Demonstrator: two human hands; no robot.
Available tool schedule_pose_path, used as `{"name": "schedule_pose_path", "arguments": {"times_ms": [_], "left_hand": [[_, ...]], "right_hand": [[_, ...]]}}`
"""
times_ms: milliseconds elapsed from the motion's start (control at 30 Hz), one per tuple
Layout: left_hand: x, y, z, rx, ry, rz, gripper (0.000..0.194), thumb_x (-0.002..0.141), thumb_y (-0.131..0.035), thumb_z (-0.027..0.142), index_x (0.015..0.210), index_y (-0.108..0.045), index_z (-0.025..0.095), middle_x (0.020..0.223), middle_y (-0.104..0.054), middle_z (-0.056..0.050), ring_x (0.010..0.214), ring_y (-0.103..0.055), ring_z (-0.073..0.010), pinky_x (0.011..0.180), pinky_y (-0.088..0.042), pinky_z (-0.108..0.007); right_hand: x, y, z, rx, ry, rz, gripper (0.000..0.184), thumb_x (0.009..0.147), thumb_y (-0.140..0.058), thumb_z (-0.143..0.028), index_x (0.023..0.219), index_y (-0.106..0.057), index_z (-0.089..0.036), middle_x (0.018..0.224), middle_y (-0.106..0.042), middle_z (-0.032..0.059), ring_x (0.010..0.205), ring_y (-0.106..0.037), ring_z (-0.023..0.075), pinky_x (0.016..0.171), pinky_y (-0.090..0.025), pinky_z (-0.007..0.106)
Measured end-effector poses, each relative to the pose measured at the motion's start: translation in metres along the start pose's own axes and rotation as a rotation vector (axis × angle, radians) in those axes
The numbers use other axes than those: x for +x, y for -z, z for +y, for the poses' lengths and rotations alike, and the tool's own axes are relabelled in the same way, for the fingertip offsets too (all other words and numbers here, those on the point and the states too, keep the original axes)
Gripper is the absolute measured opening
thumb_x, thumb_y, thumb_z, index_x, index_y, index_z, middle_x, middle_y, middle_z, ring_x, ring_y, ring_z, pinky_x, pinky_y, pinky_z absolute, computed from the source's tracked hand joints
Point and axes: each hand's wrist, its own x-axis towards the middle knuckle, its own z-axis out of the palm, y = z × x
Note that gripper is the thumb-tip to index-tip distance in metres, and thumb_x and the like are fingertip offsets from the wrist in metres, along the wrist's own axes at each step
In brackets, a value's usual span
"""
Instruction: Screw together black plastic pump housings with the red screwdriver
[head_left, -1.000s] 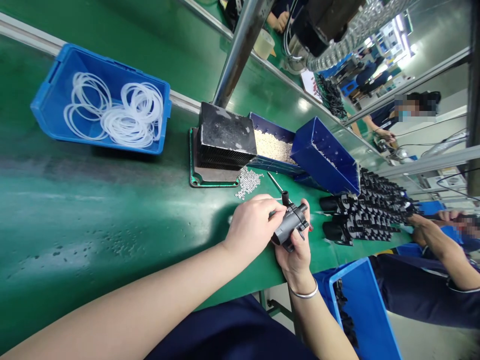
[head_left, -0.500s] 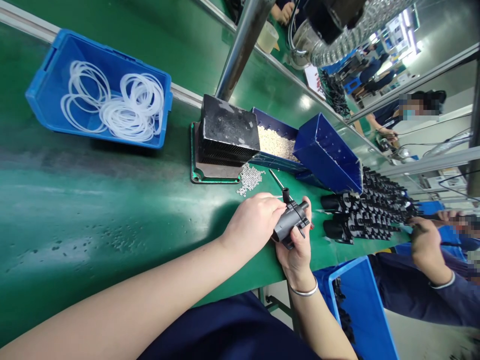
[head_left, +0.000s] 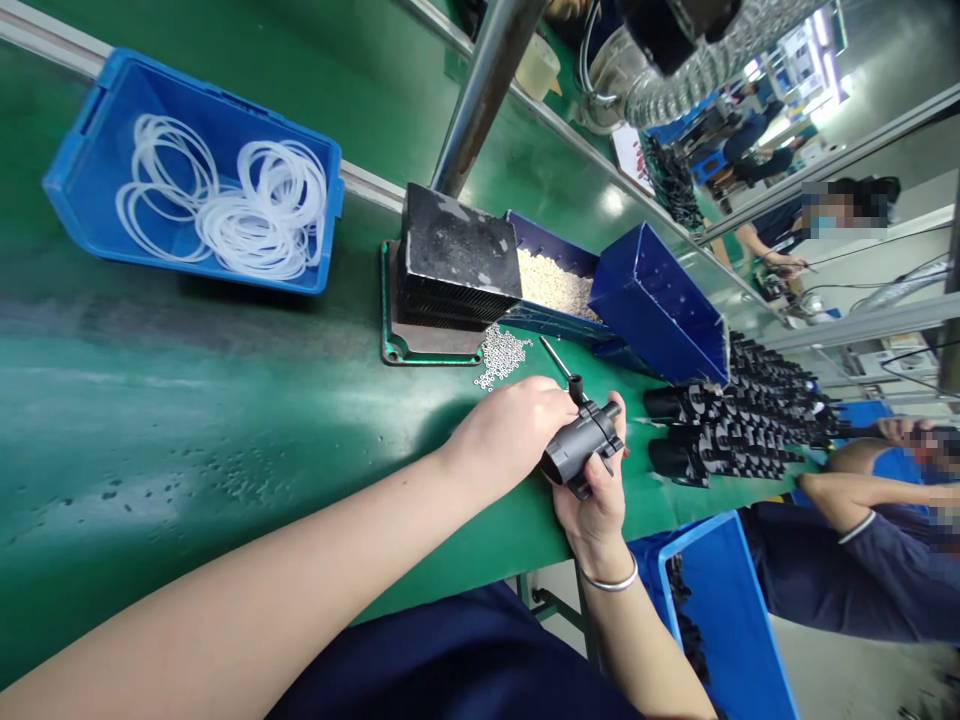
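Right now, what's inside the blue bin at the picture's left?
Loose white rings lie in the blue bin; whatever is under their thickest pile is covered and cannot be seen.

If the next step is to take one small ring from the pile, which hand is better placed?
Probably the left hand: it is nearer to the pile of small rings, while the right hand grips the black part. Whether the left hand holds something is hidden.
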Motion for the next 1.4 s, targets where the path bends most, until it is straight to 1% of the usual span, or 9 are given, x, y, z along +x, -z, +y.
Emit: {"name": "schedule_pose_path", "arguments": {"times_ms": [200, 300, 500, 633, 800, 1033, 1200, 1333, 1400], "left_hand": [[0.004, 0.005, -0.005, 0.130, -0.146, -0.133, 0.022, 0.096, -0.049, 0.010, 0.095, -0.070, 0.012, 0.096, -0.074, -0.008, 0.091, -0.070, -0.0180, 0.078, -0.060, -0.029], [0.005, 0.006, -0.005, 0.192, -0.175, -0.137, 0.024, 0.096, -0.045, 0.008, 0.099, -0.069, 0.011, 0.097, -0.072, -0.011, 0.087, -0.071, -0.0180, 0.075, -0.060, -0.028], [0.003, 0.006, -0.009, 0.227, -0.251, -0.109, 0.027, 0.097, -0.040, 0.006, 0.100, -0.066, 0.011, 0.097, -0.070, -0.012, 0.086, -0.072, -0.0186, 0.074, -0.061, -0.030], [0.004, 0.006, -0.009, 0.224, -0.245, -0.105, 0.027, 0.096, -0.040, 0.006, 0.099, -0.066, 0.011, 0.097, -0.070, -0.012, 0.086, -0.072, -0.0183, 0.074, -0.060, -0.029], [0.007, 0.011, -0.009, 0.221, -0.248, -0.165, 0.027, 0.096, -0.040, 0.005, 0.100, -0.065, 0.011, 0.097, -0.069, -0.011, 0.086, -0.071, -0.0184, 0.074, -0.059, -0.029], [0.013, 0.021, -0.005, 0.269, -0.236, -0.281, 0.025, 0.095, -0.042, 0.006, 0.096, -0.066, 0.008, 0.094, -0.068, -0.013, 0.079, -0.070, -0.0207, 0.068, -0.059, -0.032], [0.012, 0.015, 0.000, 0.204, -0.142, -0.235, 0.024, 0.095, -0.044, 0.009, 0.091, -0.068, 0.009, 0.091, -0.069, -0.011, 0.078, -0.069, -0.0209, 0.069, -0.058, -0.032], [0.012, 0.005, -0.003, 0.028, -0.082, -0.122, 0.026, 0.097, -0.047, 0.010, 0.091, -0.072, 0.012, 0.095, -0.073, -0.008, 0.092, -0.069, -0.0199, 0.082, -0.058, -0.032], [0.012, 0.001, -0.006, -0.022, -0.079, -0.082, 0.025, 0.097, -0.049, 0.010, 0.092, -0.074, 0.013, 0.096, -0.075, -0.007, 0.093, -0.069, -0.0188, 0.084, -0.057, -0.031]], "right_hand": [[0.001, 0.000, 0.000, 0.002, 0.004, 0.001, 0.075, 0.077, -0.078, -0.034, 0.144, -0.045, -0.043, 0.120, -0.061, 0.0000, 0.089, -0.062, 0.0148, 0.076, -0.055, 0.026], [0.000, 0.001, -0.001, 0.013, -0.021, 0.005, 0.077, 0.077, -0.078, -0.034, 0.144, -0.044, -0.045, 0.123, -0.058, 0.0005, 0.088, -0.062, 0.0149, 0.067, -0.054, 0.024], [0.000, 0.001, -0.001, -0.002, -0.022, 0.004, 0.079, 0.076, -0.078, -0.036, 0.146, -0.042, -0.044, 0.131, -0.055, 0.0015, 0.093, -0.061, 0.0162, 0.069, -0.054, 0.024], [0.000, 0.002, 0.000, 0.009, -0.020, -0.007, 0.077, 0.078, -0.076, -0.036, 0.146, -0.042, -0.044, 0.131, -0.055, 0.0016, 0.094, -0.061, 0.0166, 0.071, -0.054, 0.025], [0.000, 0.002, -0.002, 0.004, -0.034, -0.024, 0.076, 0.079, -0.075, -0.033, 0.146, -0.041, -0.046, 0.120, -0.057, 0.0007, 0.078, -0.058, 0.0126, 0.061, -0.052, 0.021], [0.000, -0.003, -0.004, -0.019, -0.023, -0.006, 0.078, 0.074, -0.079, -0.035, 0.144, -0.045, -0.042, 0.124, -0.057, 0.0011, 0.092, -0.060, 0.0151, 0.073, -0.054, 0.023], [0.001, -0.003, -0.004, -0.020, -0.032, -0.005, 0.077, 0.075, -0.079, -0.034, 0.144, -0.045, -0.044, 0.124, -0.057, -0.0002, 0.089, -0.062, 0.0139, 0.073, -0.055, 0.024], [0.003, -0.002, -0.005, -0.002, -0.077, -0.009, 0.078, 0.073, -0.079, -0.043, 0.143, -0.046, -0.043, 0.131, -0.058, 0.0012, 0.100, -0.064, 0.0187, 0.083, -0.056, 0.032], [0.003, 0.000, -0.005, 0.000, -0.081, -0.003, 0.079, 0.073, -0.078, -0.045, 0.144, -0.044, -0.042, 0.135, -0.058, 0.0027, 0.104, -0.064, 0.0207, 0.080, -0.058, 0.032]]}}
